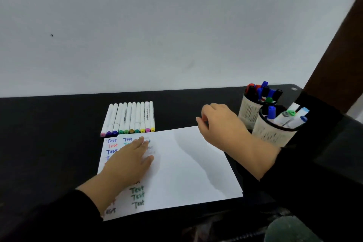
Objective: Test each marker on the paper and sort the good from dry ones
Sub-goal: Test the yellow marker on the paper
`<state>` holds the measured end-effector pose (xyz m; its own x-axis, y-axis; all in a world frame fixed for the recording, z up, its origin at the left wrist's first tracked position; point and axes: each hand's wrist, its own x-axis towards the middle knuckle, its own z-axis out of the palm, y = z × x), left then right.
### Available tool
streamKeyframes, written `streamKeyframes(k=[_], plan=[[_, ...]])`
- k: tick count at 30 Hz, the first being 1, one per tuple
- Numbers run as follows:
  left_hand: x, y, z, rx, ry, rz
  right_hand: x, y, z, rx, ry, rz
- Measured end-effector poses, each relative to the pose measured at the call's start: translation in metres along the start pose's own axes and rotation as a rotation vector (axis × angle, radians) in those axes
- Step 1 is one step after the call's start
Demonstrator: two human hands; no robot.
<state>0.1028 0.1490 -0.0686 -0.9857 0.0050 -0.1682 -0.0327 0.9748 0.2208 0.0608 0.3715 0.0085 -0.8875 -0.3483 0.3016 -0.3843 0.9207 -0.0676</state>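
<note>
On the black tabletop (49, 133) lies a white sheet of paper (188, 163) with "Test" written down its left side in several colours. The left hand (127, 161) rests flat on it, fingers straight and close together. The right hand (218, 124) hovers over the sheet's far right corner, fingers curled; whether it pinches anything, I cannot tell. A row of white-barrelled markers (129, 118) lies just beyond the paper. Two pale cylindrical pen cups (273, 133) stand at right, holding more markers.
</note>
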Motion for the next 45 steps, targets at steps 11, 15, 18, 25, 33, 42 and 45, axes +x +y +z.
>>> streamKeyframes(k=[11,15,18,25,33,42,45], plan=[[-0.001,-0.049,0.007,-0.039,0.073,0.012,0.072,-0.046,0.081,0.126,-0.111,-0.171],[0.002,-0.055,0.014,-0.078,0.115,0.023,0.099,-0.054,0.109,0.238,-0.186,-0.198],[0.003,-0.057,0.016,-0.081,0.132,0.031,0.114,-0.057,0.124,0.187,-0.266,-0.26],[0.004,-0.059,0.018,-0.075,0.135,0.043,0.123,-0.054,0.13,-0.108,-0.228,-0.554],[0.004,-0.058,0.017,-0.058,0.112,0.038,0.132,-0.045,0.133,-0.153,-0.171,-0.711],[0.003,-0.055,0.013,0.027,0.032,0.035,0.086,-0.04,0.113,0.272,0.105,-0.325],[-0.001,-0.048,0.007,-0.025,-0.02,0.01,0.062,-0.043,0.104,0.53,0.117,-0.057]])
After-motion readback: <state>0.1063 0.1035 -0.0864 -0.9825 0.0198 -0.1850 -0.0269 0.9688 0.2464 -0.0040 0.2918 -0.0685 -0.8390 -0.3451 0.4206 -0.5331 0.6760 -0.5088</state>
